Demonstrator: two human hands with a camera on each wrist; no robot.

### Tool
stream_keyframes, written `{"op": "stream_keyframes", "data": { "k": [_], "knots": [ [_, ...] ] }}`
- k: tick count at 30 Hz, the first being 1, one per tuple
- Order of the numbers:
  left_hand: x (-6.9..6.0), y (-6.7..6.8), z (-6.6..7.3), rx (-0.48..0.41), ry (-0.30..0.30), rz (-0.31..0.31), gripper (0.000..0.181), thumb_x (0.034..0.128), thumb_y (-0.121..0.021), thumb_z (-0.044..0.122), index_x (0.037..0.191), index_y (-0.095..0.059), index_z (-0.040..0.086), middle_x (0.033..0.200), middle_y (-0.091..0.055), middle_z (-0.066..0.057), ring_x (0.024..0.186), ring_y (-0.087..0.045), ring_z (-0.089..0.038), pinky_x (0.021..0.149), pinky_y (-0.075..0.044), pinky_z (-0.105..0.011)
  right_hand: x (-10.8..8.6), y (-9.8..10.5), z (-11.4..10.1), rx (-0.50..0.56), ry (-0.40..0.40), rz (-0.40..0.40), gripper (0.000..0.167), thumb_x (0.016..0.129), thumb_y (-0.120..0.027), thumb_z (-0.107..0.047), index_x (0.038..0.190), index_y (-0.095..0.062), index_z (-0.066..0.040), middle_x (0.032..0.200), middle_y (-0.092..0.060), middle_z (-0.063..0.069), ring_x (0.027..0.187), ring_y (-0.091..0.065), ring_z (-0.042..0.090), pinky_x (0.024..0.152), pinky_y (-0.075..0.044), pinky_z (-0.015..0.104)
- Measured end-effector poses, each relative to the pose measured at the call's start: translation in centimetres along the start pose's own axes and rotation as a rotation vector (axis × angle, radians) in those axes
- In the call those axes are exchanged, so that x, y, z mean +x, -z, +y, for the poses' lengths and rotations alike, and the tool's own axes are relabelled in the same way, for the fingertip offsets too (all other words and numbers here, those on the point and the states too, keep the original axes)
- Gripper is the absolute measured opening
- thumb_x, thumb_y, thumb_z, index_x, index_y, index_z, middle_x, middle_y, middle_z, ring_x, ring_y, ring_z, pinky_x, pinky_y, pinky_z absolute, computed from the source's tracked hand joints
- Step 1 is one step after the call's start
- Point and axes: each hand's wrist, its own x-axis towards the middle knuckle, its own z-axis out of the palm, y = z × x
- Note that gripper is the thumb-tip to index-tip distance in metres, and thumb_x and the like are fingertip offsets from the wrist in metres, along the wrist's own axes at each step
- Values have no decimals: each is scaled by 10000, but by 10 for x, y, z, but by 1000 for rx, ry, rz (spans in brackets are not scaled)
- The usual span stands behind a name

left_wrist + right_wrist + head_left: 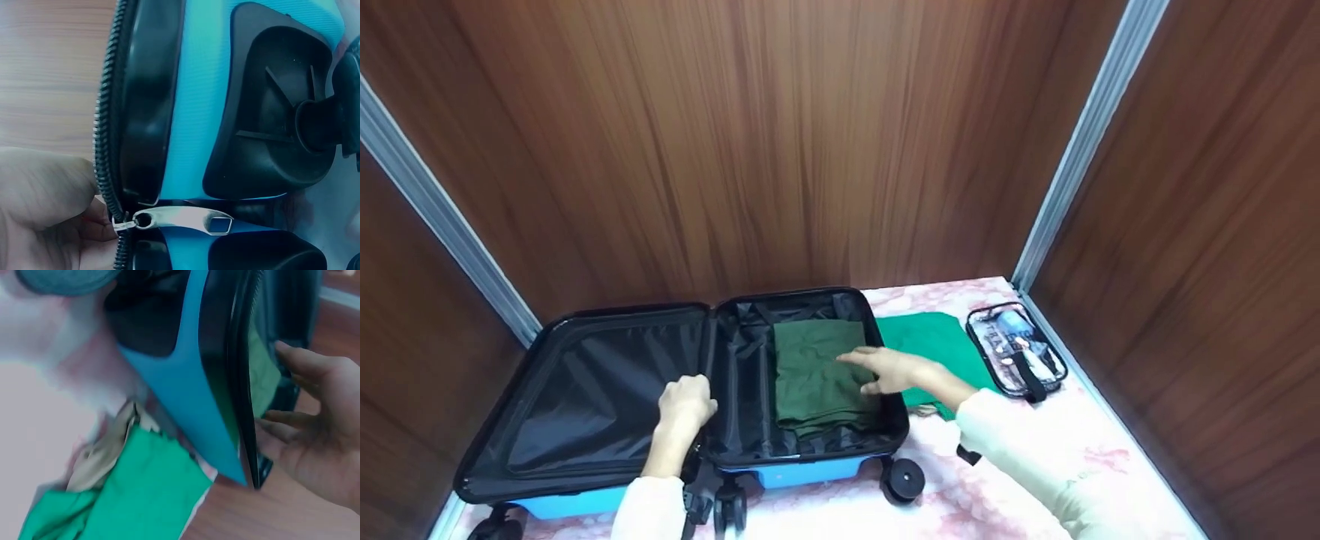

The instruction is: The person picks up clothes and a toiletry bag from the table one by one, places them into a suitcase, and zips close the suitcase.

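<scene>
A blue suitcase with a black lining (619, 390) lies spread open, also close up in the left wrist view with its blue shell (197, 101) and zipper pull (183, 217). My left hand (686, 403) has its fingers curled at the middle rim between the halves; the fingertips are hidden. Folded dark green cloth (814, 371) lies in the right half. Over its right part is my right hand (889, 370), fingers spread and extended; whether it touches the cloth I cannot tell. In the right wrist view, the right hand (320, 422) is beside the suitcase rim.
Bright green cloth (934, 349) lies right of the suitcase, with beige fabric (107, 450) by its edge. Farther right is a clear, black-edged pouch (1014, 349) holding small items. Wheels (902, 480) stick out at the front. Wooden walls (810, 150) stand behind and at both sides.
</scene>
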Motion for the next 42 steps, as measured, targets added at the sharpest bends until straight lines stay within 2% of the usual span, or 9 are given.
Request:
{"op": "stream_keyframes", "data": {
  "k": [4,8,13,17,22,25,31,36,42],
  "knots": [
    [1,1,-2,6,3,-7,238,822,-711,144,927,-703,-70,1007,-701,-321,922,-660,-525,772,-542,-565,-13,9,14,42,67,127,568,979,-621,-177,1509,-419,-158,1554,-412,174,1426,-421,359,1112,-408,515],
    [1,0,-1,3,6,-21,257,835,-714,161,944,-704,-72,1019,-703,-315,935,-662,-519,787,-544,-559,-26,12,33,84,102,256,566,974,-618,-141,1502,-417,-103,1520,-466,158,1377,-477,348,1086,-430,515],
    [0,-1,-3,2,10,-21,252,834,-715,157,934,-698,-74,1007,-703,-315,924,-666,-520,772,-548,-560,-43,14,58,207,81,411,634,939,-638,-86,1517,-376,-74,1492,-487,209,1295,-550,406,1045,-456,552],
    [-1,2,-5,3,15,-17,258,832,-722,159,939,-694,-75,1002,-701,-316,922,-663,-522,763,-547,-563,-54,12,80,306,28,493,627,938,-633,-68,1504,-368,-25,1441,-504,288,1280,-546,473,1055,-432,589],
    [-1,2,-6,5,11,-20,262,838,-724,164,942,-694,-75,1003,-700,-318,920,-662,-524,763,-546,-563,-66,8,107,467,-53,526,613,957,-595,-34,1507,-327,16,1416,-470,374,1304,-479,548,1067,-395,632],
    [-2,2,-5,7,10,-23,260,840,-723,164,940,-694,-74,1004,-700,-319,921,-662,-524,768,-544,-562,-74,4,121,517,-103,526,602,971,-572,-32,1508,-308,25,1415,-443,403,1313,-449,572,1074,-385,634],
    [-1,1,-3,13,0,-28,261,840,-718,165,942,-695,-74,1001,-701,-318,918,-662,-520,777,-543,-560,-85,-6,142,564,-194,514,599,992,-561,-82,1513,-292,38,1440,-416,404,1361,-409,545,1102,-356,633],
    [-1,0,-2,12,-9,-6,254,827,-720,158,932,-698,-73,999,-699,-324,912,-661,-525,776,-540,-564,-92,-16,153,591,-218,528,593,996,-551,-78,1497,-284,93,1428,-419,414,1351,-412,549,1081,-383,626],
    [-1,0,-1,17,-7,-15,257,835,-724,162,934,-695,-74,1000,-699,-323,911,-663,-522,775,-545,-562,-95,-33,164,616,-314,507,607,1004,-523,-103,1493,-255,137,1430,-414,417,1349,-420,539,1088,-388,603]
  ]
}}
